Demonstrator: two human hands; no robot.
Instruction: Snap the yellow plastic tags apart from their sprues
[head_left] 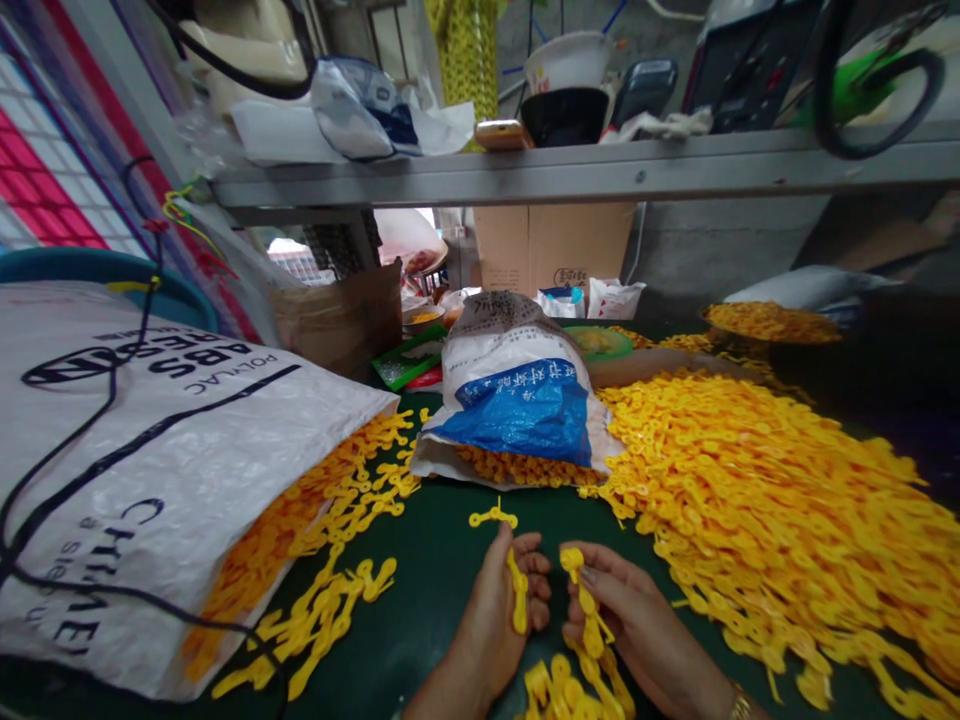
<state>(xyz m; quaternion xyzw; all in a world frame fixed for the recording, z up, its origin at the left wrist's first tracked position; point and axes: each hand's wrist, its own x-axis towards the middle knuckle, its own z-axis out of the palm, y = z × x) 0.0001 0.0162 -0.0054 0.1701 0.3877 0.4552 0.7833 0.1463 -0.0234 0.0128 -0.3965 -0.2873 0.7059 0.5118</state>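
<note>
1. Left hand [487,620]: the fingers [536,585] are curled toward the palm and the thumb stands upright. Together they grip a yellow plastic strip [518,595], which hangs down from the grip.
2. Right hand [637,625]: thumb and forefinger are pressed together in a pinch on the upper end of a yellow plastic chain [592,635]. The chain drops to a pile of linked yellow pieces [562,695] at the lower edge of the view. A gold-coloured bracelet [740,706] sits on the wrist.
3. A loose yellow piece [493,516] lies on the dark green surface [427,620], just ahead of the left thumb.
4. Left of the hands, a white woven POLYLAC sack [150,470] lies on its side, a black cable [112,420] across it. Yellow chains [330,600] extend from its mouth.
5. Directly ahead stands a sack with a blue panel [517,410].
6. Right of the right hand lies a large heap of yellow pieces [750,520].
7. Above, a metal shelf [600,170] spans the view, with a cardboard box [555,245] below it.
</note>
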